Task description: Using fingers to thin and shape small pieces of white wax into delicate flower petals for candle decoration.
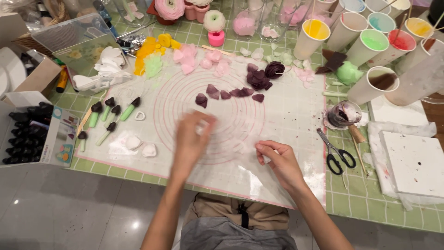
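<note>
Head camera looks straight down on a worktop [370, 203] covered by a green checked cloth, with a translucent mat [286, 120] printed with pink circles laid over it. Both hands work above the near part of that mat. The left hand [192, 139] is motion-blurred; its fingers are curled together around a small pale petal piece [201, 126] that shows white at the fingertips. Its shape and long axis cannot be made out through the blur. The right hand [282, 162] rests low on the mat, thumb and forefinger pinched narrowly on a small white bit [266, 158] at its inner edge, too small to tell which way it points. The two hands are near each other but apart. Beyond them, a curved row of dark purple petals [229, 93] runs left to right across the circles, ending near a finished dark purple flower [274, 69]. Black-handled scissors [336, 153] lie just right of the right hand, tips pointing away toward the upper left.
</note>
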